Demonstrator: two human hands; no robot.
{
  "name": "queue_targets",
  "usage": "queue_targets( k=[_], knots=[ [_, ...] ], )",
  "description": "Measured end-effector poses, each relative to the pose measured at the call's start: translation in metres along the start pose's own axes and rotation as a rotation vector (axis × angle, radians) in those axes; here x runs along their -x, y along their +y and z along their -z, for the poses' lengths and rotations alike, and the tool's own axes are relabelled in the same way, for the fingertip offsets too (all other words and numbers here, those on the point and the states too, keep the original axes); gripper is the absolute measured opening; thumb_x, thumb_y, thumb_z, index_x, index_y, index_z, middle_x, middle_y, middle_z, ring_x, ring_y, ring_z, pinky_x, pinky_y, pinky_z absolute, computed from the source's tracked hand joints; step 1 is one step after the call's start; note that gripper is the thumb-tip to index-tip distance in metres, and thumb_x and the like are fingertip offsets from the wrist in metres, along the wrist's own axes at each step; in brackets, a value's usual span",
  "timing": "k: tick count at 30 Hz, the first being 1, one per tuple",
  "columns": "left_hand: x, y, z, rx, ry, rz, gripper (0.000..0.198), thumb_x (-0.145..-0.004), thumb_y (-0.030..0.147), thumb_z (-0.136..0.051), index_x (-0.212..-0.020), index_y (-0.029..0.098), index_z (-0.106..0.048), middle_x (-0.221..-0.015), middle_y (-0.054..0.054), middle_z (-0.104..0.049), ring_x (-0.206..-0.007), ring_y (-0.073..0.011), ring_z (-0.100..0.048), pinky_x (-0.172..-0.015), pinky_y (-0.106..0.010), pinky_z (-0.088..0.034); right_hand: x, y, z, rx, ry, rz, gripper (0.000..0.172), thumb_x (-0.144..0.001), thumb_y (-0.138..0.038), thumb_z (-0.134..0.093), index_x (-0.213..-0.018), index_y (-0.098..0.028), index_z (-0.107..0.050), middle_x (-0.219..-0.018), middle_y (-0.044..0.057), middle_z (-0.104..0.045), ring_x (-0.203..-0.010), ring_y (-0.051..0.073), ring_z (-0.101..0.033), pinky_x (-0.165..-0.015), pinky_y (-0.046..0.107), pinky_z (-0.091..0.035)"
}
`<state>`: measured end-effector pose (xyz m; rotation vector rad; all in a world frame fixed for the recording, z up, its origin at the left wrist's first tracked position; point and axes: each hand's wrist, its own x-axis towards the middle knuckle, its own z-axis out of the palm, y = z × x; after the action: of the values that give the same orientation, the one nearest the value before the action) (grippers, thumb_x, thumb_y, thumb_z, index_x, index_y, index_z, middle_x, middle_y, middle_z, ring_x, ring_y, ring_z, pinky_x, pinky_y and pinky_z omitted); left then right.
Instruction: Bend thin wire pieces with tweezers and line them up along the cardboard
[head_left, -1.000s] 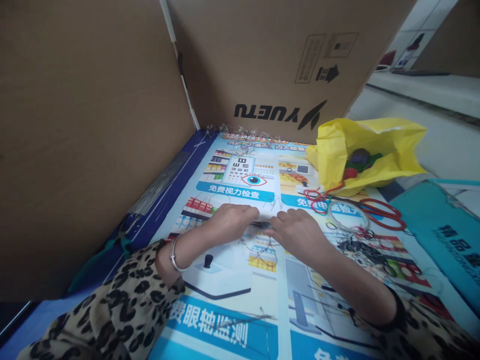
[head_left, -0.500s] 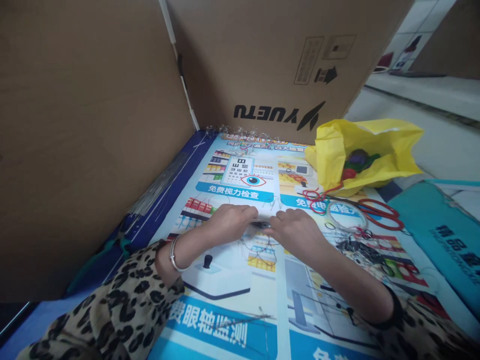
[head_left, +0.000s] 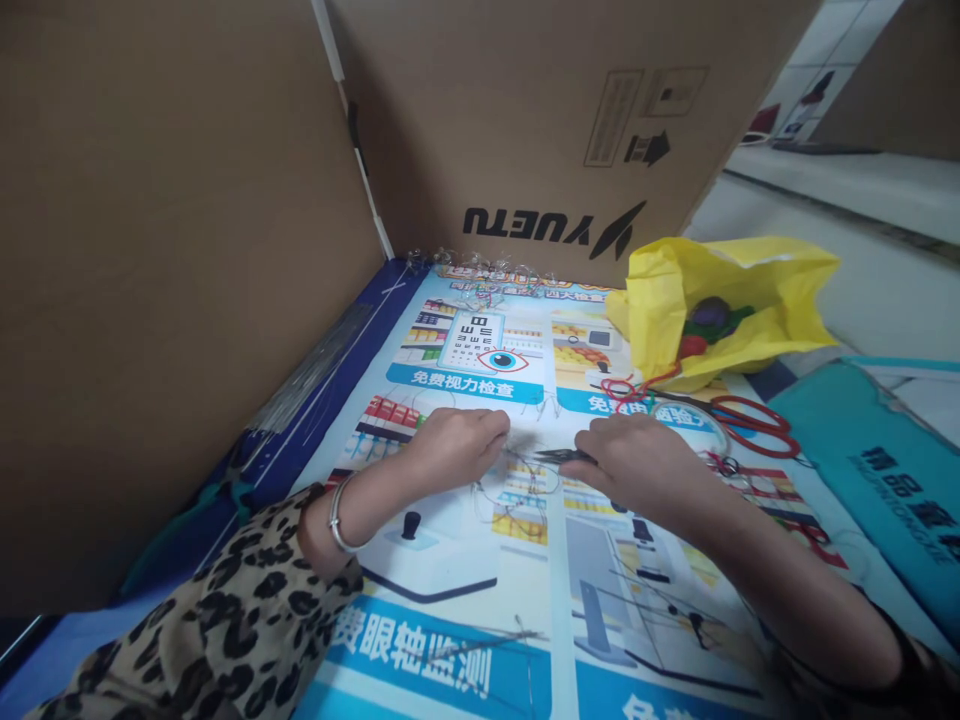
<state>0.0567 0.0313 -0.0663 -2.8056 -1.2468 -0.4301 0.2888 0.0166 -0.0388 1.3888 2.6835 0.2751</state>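
My left hand (head_left: 459, 445) rests on a printed poster (head_left: 480, 640) with its fingers pinched on a thin wire (head_left: 525, 470) that loops toward the right. My right hand (head_left: 645, 462) is closed round small dark pliers (head_left: 564, 456), whose tips point left at the wire. The two hands are a short gap apart. A silver bangle (head_left: 335, 515) sits on my left wrist above a leopard-print sleeve.
Cardboard walls (head_left: 187, 250) stand at the left and back. A yellow plastic bag (head_left: 724, 300) with coloured pieces lies at the back right, red-handled scissors (head_left: 750, 420) beside it. Loose wires and small rings lie near my right forearm. A teal sheet (head_left: 885, 470) is at the right.
My right hand has pulled away to the right, opening a gap between the hands and baring the pliers' tips. The left hand has stayed almost still.
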Motion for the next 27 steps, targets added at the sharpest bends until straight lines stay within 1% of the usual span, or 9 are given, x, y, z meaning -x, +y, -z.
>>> queue_targets(
  k=[3,8,14,18,22,24,27],
  knots=[
    [0.000,0.002,0.001,-0.005,0.016,-0.017,0.016,-0.084,0.022,-0.038,-0.076,0.018,-0.051,-0.069,0.001,-0.060,-0.059,-0.0111,-0.054,-0.050,-0.023,-0.031,0.002,-0.003,0.005,-0.001,-0.039,0.018,0.042,-0.084,-0.053,-0.039,-0.073,-0.019,-0.062,-0.069,0.006,-0.063,-0.067,0.018,-0.055,-0.057,0.029,-0.028],
    [0.000,0.005,0.003,-0.001,0.012,-0.032,0.017,-0.084,0.022,-0.039,-0.074,0.017,-0.053,-0.071,0.001,-0.059,-0.063,-0.0113,-0.054,-0.051,-0.022,-0.033,0.005,-0.007,0.009,-0.010,-0.053,0.019,0.043,-0.084,-0.053,-0.039,-0.073,-0.019,-0.063,-0.069,0.006,-0.063,-0.067,0.018,-0.056,-0.059,0.028,-0.029],
    [0.001,0.007,0.003,0.024,-0.022,-0.042,0.018,-0.085,0.021,-0.040,-0.086,0.019,-0.058,-0.074,0.000,-0.061,-0.065,-0.0122,-0.056,-0.054,-0.023,-0.038,0.005,-0.014,0.005,0.030,-0.040,0.017,0.034,-0.082,-0.049,-0.047,-0.073,-0.020,-0.063,-0.071,0.005,-0.063,-0.070,0.019,-0.056,-0.061,0.029,-0.029],
    [0.001,0.006,0.003,0.047,-0.015,-0.103,0.023,-0.085,0.020,-0.039,-0.092,0.020,-0.061,-0.072,-0.002,-0.061,-0.065,-0.0116,-0.056,-0.053,-0.022,-0.040,0.005,-0.014,0.004,0.024,-0.022,0.020,0.033,-0.081,-0.048,-0.048,-0.073,-0.020,-0.064,-0.071,0.005,-0.063,-0.071,0.019,-0.055,-0.061,0.029,-0.027],
    [0.002,0.007,0.004,0.032,0.005,-0.157,0.025,-0.084,0.020,-0.043,-0.101,0.026,-0.060,-0.073,0.000,-0.061,-0.066,-0.0116,-0.056,-0.053,-0.022,-0.040,0.004,-0.012,0.005,0.026,-0.003,0.042,0.032,-0.081,-0.046,-0.049,-0.073,-0.019,-0.064,-0.071,0.006,-0.062,-0.070,0.018,-0.055,-0.061,0.029,-0.026],
    [0.003,0.007,0.004,0.006,0.007,-0.194,0.026,-0.082,0.020,-0.047,-0.103,0.029,-0.060,-0.075,0.000,-0.061,-0.067,-0.0120,-0.056,-0.055,-0.023,-0.040,0.004,-0.011,0.004,0.027,0.005,0.057,0.031,-0.081,-0.046,-0.049,-0.073,-0.020,-0.064,-0.070,0.005,-0.062,-0.069,0.018,-0.055,-0.061,0.029,-0.026],
    [0.002,0.007,0.004,-0.033,-0.005,-0.247,0.026,-0.082,0.019,-0.048,-0.104,0.029,-0.059,-0.076,0.000,-0.061,-0.069,-0.0124,-0.054,-0.059,-0.025,-0.040,0.004,-0.010,0.003,0.030,0.018,0.074,0.032,-0.082,-0.046,-0.048,-0.073,-0.020,-0.063,-0.070,0.005,-0.062,-0.069,0.019,-0.055,-0.061,0.029,-0.026]
  ],
)
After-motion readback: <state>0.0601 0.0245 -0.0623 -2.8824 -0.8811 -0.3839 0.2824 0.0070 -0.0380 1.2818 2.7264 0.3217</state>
